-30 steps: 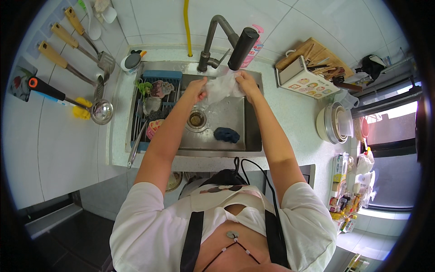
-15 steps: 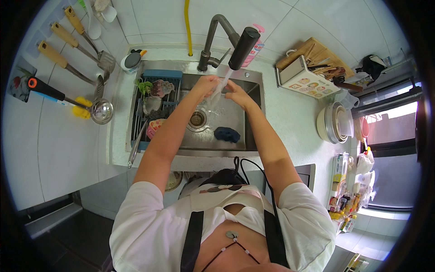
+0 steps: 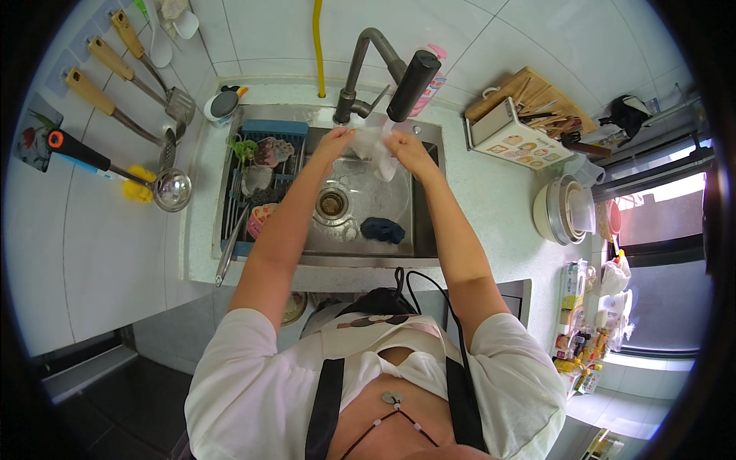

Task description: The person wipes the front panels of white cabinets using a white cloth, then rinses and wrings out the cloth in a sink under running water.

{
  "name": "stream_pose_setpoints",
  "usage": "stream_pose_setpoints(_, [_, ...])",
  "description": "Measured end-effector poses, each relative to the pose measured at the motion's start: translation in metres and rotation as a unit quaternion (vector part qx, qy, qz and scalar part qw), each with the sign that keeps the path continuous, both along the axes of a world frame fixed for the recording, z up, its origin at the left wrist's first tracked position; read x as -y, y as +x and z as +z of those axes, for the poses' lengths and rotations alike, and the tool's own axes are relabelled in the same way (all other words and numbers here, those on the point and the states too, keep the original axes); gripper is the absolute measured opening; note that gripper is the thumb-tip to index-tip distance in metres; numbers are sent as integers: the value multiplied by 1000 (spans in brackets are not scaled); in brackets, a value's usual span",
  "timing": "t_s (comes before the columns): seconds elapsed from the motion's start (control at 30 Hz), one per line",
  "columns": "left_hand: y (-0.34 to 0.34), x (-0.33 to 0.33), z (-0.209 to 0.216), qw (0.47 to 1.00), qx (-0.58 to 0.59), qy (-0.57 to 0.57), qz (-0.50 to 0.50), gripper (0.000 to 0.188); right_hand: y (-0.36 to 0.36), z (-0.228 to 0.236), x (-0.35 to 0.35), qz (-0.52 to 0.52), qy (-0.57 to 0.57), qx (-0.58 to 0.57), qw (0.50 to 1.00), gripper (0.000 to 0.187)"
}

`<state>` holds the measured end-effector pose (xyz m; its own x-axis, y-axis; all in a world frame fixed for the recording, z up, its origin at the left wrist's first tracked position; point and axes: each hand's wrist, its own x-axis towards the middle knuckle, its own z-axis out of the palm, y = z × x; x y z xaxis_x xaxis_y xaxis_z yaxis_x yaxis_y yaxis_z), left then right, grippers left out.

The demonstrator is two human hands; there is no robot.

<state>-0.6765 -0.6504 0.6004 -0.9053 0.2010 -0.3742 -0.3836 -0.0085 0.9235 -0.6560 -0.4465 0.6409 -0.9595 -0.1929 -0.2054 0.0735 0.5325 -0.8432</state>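
Observation:
Over the stainless steel sink (image 3: 331,239), a thin wet white cloth (image 3: 376,151) is stretched between my hands, just below the spout of the dark grey faucet (image 3: 414,86). My left hand (image 3: 333,146) pinches one side of it, fingers closed. The other side is gripped by my right hand (image 3: 410,151), and part of the cloth hangs down beside that hand. A crumpled dark blue cloth (image 3: 382,230) lies on the sink floor, right of the drain (image 3: 332,203).
At the sink's left, a blue-edged drying rack (image 3: 277,126) holds several small items and greens. Ladles and spatulas (image 3: 90,90) hang on the left wall. A pink pump bottle (image 3: 429,96) is behind the faucet. Right stand a utensil holder (image 3: 507,136) and stacked bowls (image 3: 558,208).
My hands have moved apart, spreading the white cloth between them. Before, they were closer together with the cloth bunched under the running water.

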Motion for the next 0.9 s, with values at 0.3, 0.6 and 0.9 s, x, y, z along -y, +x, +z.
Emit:
stream_pose_setpoints(0.3, [33,-23,-11,904,141,403,-16,43,21,53,24,-105,-88,2,991,34])
stream_pose_setpoints(0.6, [16,-18,-1,975,-43,210,-56,24,24,46,0,-91,-92,24,991,51])
stream_pose_setpoints(0.9, [-4,-16,20,987,-135,78,43,13,33,36,-10,73,142,-170,972,42])
